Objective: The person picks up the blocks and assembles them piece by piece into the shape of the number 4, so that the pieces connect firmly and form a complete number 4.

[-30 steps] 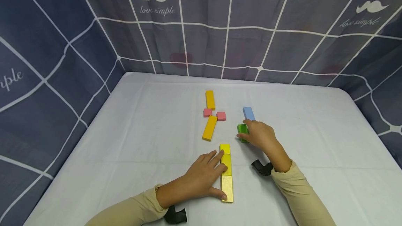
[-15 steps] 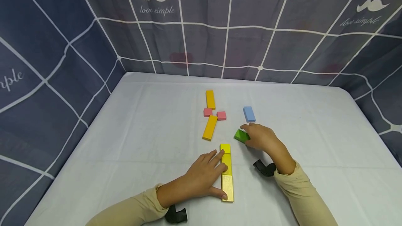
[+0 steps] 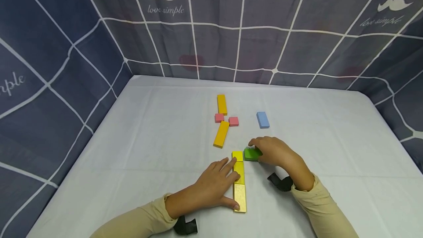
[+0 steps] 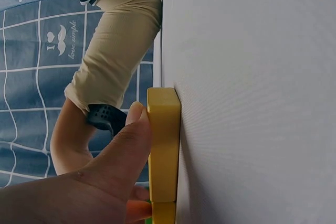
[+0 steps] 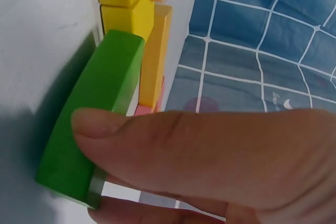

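Observation:
In the head view a row of yellow blocks runs away from the person: a pale gold block [image 3: 240, 195] nearest, a yellow block [image 3: 239, 172] in the middle, a small yellow block [image 3: 237, 154] at the far end. My left hand [image 3: 211, 184] lies along the row's left side, fingers spread, thumb touching the gold block and fingertips on the two farther ones. My right hand [image 3: 277, 151] pinches a green block [image 3: 251, 154] crosswise beside the far end. In the right wrist view, the green block [image 5: 92, 108] has its end close against a yellow block; whether they touch I cannot tell.
Beyond the row lie two orange-yellow blocks [image 3: 221, 134] and two small pink blocks [image 3: 233, 121]. A blue block [image 3: 263, 119] lies farther back on the right. White cloth [image 3: 148, 131] covers the table, and a dark checked curtain [image 3: 214, 47] hangs around it.
My right hand has brought the green block nearer and leftward, turning it from lengthwise to crosswise beside the row's far end. The left hand has stayed on the yellow blocks.

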Motion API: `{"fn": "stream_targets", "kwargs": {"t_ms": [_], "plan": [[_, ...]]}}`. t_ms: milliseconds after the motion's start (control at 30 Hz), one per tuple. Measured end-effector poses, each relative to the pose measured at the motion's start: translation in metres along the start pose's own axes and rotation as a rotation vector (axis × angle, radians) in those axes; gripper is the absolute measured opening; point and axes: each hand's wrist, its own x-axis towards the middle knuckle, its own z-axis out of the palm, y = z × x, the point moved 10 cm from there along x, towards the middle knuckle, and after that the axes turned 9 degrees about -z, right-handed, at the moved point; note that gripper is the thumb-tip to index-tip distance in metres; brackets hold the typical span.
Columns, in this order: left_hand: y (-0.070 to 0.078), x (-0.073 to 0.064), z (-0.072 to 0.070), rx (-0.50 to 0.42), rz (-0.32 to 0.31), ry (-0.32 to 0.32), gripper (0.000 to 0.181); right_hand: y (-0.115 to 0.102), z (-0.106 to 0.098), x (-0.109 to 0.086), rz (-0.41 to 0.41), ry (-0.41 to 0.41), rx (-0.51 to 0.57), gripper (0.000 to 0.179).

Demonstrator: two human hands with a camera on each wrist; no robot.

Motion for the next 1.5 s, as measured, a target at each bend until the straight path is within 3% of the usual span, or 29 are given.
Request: {"fn": "stream_targets", "kwargs": {"t_ms": [167, 633, 1500], "plan": [[0.000, 0.000, 0.001, 0.005, -0.002, 0.003, 0.074, -0.006, 0.002, -0.001, -0.023, -0.009, 0.002, 0.039], [0.000, 0.000, 0.000, 0.024, -0.004, 0.023, 0.074, -0.006, 0.006, 0.002, 0.011, -0.029, 0.023, 0.042], [0.000, 0.000, 0.001, -0.005, 0.003, -0.002, 0.074, -0.004, 0.009, 0.003, 0.032, -0.043, 0.066, 0.045]]}}
